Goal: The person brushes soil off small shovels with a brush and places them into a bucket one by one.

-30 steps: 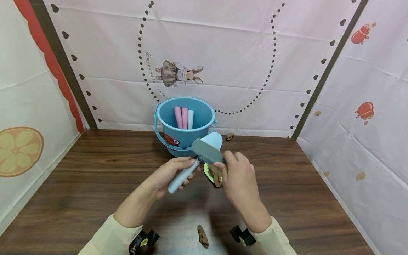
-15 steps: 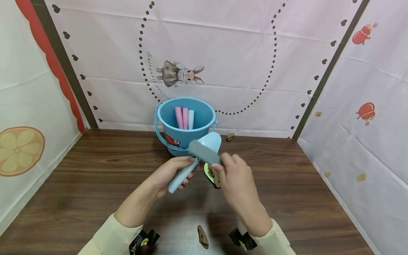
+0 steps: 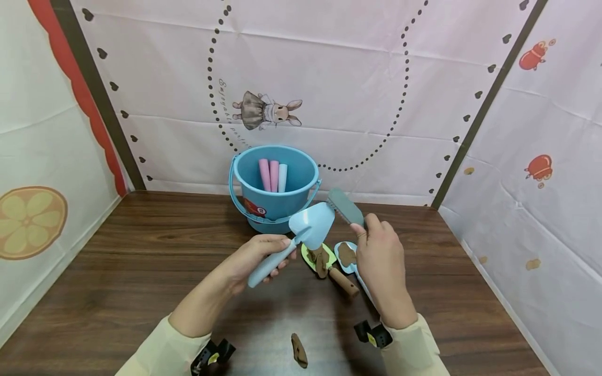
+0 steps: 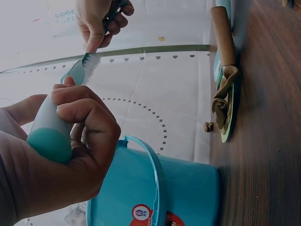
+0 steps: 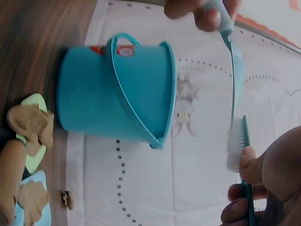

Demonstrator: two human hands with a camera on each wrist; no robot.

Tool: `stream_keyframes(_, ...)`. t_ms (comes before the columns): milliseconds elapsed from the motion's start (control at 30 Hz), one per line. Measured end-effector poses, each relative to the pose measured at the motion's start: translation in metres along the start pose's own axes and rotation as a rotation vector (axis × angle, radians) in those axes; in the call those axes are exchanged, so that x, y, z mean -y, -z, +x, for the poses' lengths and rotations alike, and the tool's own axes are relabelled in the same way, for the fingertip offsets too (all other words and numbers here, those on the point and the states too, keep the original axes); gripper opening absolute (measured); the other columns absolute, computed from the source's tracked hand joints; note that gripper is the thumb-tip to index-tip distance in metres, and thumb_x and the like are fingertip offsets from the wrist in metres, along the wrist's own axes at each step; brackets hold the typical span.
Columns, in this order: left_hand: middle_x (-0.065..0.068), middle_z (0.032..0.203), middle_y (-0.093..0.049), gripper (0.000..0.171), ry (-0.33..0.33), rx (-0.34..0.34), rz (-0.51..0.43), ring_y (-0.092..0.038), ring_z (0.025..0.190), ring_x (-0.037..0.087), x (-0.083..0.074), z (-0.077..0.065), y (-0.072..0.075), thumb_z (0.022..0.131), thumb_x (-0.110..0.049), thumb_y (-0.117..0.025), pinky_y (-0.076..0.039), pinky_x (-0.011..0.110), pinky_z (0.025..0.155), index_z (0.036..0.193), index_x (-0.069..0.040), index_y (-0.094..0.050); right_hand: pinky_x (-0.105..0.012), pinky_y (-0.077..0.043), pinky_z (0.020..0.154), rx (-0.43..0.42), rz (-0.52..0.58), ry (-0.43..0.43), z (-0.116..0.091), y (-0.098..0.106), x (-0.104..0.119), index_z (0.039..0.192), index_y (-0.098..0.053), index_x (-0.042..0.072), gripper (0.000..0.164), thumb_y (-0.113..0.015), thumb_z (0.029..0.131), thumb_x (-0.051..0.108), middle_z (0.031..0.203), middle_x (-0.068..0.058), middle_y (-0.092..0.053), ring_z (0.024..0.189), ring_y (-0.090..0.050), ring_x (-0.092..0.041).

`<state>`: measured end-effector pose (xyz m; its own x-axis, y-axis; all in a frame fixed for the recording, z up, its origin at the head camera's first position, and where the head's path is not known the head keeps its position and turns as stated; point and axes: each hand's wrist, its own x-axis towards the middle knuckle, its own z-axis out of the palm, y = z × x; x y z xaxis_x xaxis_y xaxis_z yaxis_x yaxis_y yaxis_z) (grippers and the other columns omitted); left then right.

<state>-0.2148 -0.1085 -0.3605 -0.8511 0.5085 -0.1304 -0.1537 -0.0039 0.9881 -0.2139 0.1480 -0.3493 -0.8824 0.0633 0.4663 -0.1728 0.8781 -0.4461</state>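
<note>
My left hand (image 3: pixel 256 253) grips the handle of a light blue toy shovel (image 3: pixel 316 222), its blade tilted up over the table. A grey-green brush (image 3: pixel 347 207) is held by my right hand (image 3: pixel 383 269), thumb pressed along it. In the right wrist view its pale bristles (image 5: pixel 235 146) lie at the tip of the blade; whether they touch it I cannot tell. Below the hands lies a green trowel with a wooden handle (image 3: pixel 344 282), brown clay-like lumps (image 3: pixel 320 261) on its blade. Beside it is another light blue shovel (image 3: pixel 351 268) bearing a brown lump, partly hidden by my right hand.
Behind the hands stands a blue bucket (image 3: pixel 268 211) against the printed cloth wall (image 3: pixel 329 78), with pink and light blue handles (image 3: pixel 274 176) inside. One brown piece (image 3: pixel 298 351) lies at the table's front; a small brown piece (image 5: pixel 68 200) sits near the back wall.
The brush has moved right, from across the shovel's blade to its far right edge, with my right hand. This uncovers the blade and the tools on the table. My left hand barely moves.
</note>
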Motion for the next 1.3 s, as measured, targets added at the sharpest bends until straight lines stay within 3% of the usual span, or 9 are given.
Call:
stream_keyframes(767, 0.001, 0.074, -0.052, 0.034, 0.015, 0.018, -0.021, -0.051, 0.058, 0.008, -0.001, -0.001, 0.002, 0.106, -0.034, -0.046, -0.043, 0.025, 0.052, 0.101, -0.004, -0.062, -0.038, -0.041, 0.059, 0.03, 0.009, -0.019, -0.004, 0.008, 0.003, 0.107, -0.06, 0.006, 0.038, -0.049, 0.104, 0.043, 0.081, -0.01, -0.049, 0.065, -0.048, -0.026)
stream_keyframes(967, 0.001, 0.075, -0.052, 0.034, 0.004, -0.017, -0.004, -0.052, 0.059, 0.008, -0.003, -0.005, 0.008, 0.106, -0.032, -0.045, -0.044, 0.025, 0.052, 0.101, -0.003, -0.062, -0.038, -0.041, 0.06, 0.05, 0.024, -0.008, -0.004, 0.009, 0.007, 0.109, -0.06, 0.007, 0.04, -0.048, 0.104, 0.045, 0.083, -0.01, -0.05, 0.067, -0.047, -0.025)
stream_keyframes(1167, 0.003, 0.075, -0.055, 0.035, -0.02, -0.116, 0.114, -0.05, 0.06, 0.01, -0.017, -0.005, 0.016, 0.106, -0.031, -0.049, -0.042, 0.024, 0.053, 0.102, -0.001, -0.066, -0.039, -0.041, 0.061, 0.044, 0.029, 0.001, -0.005, 0.013, 0.008, 0.109, -0.059, 0.007, 0.037, -0.05, 0.104, 0.042, 0.082, -0.01, -0.049, 0.067, -0.047, -0.026)
stream_keyframes(1300, 0.006, 0.074, -0.055, 0.035, -0.1, -0.215, 0.344, -0.049, 0.063, 0.015, -0.038, -0.005, 0.024, 0.106, -0.029, -0.051, -0.042, 0.027, 0.056, 0.101, 0.0, -0.069, -0.039, -0.042, 0.061, 0.042, 0.022, 0.022, -0.004, 0.014, 0.007, 0.111, -0.059, 0.006, 0.038, -0.05, 0.104, 0.042, 0.083, -0.01, -0.05, 0.067, -0.047, -0.025)
